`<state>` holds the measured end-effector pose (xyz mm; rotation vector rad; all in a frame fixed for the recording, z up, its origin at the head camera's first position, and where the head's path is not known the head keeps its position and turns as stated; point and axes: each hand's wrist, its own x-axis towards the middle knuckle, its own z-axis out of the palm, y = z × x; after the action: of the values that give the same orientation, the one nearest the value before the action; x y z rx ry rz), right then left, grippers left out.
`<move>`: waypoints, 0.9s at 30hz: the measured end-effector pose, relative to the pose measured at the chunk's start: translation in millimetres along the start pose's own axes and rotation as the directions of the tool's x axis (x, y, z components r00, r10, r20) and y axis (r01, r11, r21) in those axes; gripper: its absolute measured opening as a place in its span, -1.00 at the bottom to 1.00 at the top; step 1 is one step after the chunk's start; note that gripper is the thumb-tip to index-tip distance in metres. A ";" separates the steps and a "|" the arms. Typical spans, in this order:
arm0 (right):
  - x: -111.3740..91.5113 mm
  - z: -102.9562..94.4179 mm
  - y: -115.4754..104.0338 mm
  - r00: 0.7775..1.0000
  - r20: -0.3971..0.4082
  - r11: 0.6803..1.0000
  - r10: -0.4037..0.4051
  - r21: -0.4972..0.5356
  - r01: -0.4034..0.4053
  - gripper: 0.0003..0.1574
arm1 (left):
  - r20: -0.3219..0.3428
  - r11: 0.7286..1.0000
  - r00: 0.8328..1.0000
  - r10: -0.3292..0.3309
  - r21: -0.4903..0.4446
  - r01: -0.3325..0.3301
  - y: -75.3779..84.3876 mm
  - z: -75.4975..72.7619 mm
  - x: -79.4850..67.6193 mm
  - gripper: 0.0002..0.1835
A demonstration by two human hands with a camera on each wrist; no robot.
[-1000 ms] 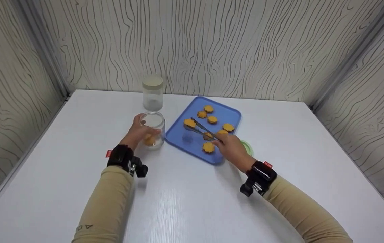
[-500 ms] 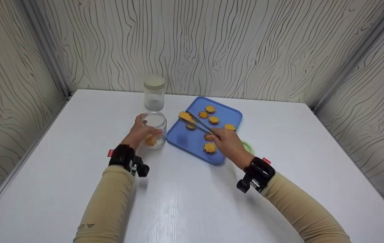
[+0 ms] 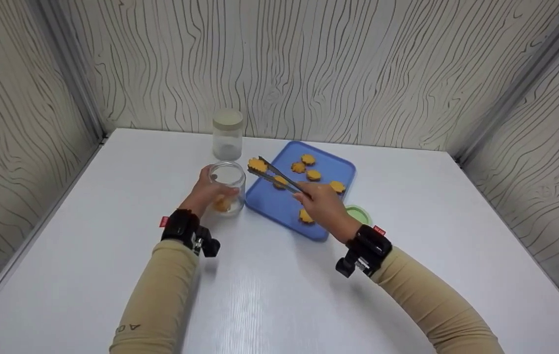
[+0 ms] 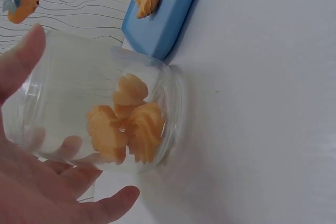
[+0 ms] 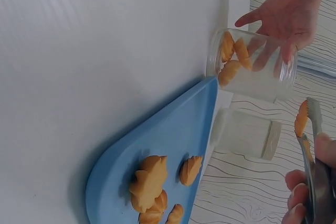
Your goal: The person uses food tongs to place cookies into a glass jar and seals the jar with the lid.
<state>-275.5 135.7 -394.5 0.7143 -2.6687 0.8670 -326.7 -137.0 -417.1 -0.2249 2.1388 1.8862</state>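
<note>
My left hand (image 3: 205,192) grips a clear, lidless jar (image 3: 235,184) that stands on the table left of the blue tray (image 3: 279,216). Through its wall in the left wrist view, several golden cookies (image 4: 144,132) show at the bottom. My right hand (image 3: 322,202) holds metal tongs (image 3: 286,179), which pinch one scalloped cookie (image 3: 257,165). That cookie hangs above the tray's left edge, just right of the jar's mouth. More cookies (image 3: 313,175) lie spread over the tray, some partly hidden by the tongs and right hand.
A second jar (image 3: 227,142) with a pale lid stands behind the open one. A light green lid (image 3: 358,215) lies right of the tray, close to my right wrist. Patterned walls (image 3: 279,64) enclose the white table (image 3: 259,295) at the back and sides.
My right hand has carried the tongs and pinched cookie left and upward, from over the tray toward the open jar. The left hand keeps its grip on the jar.
</note>
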 end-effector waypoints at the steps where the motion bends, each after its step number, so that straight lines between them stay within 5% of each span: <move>1: 0.4 0.6 -1.2 1.000 -0.003 1.000 -0.001 -0.001 0.001 -0.63 | -0.001 1.000 1.000 0.001 0.001 -0.001 -0.1 0.3 0.6 0.08; 12: 6.3 10.5 -11.9 0.998 0.058 1.000 -0.020 0.005 0.020 -0.53 | -0.005 1.000 1.000 0.015 -0.002 -0.015 0.9 2.1 -2.3 0.06; 27: 13.9 22.8 -22.1 0.998 0.026 0.998 -0.058 0.015 0.057 -0.62 | -0.001 1.000 1.000 -0.011 0.020 0.011 -0.5 1.2 -0.6 0.06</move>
<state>-277.7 101.2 -396.7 0.8072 -2.6537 0.8689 -325.8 -136.0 -417.6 -0.2335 2.1516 1.8578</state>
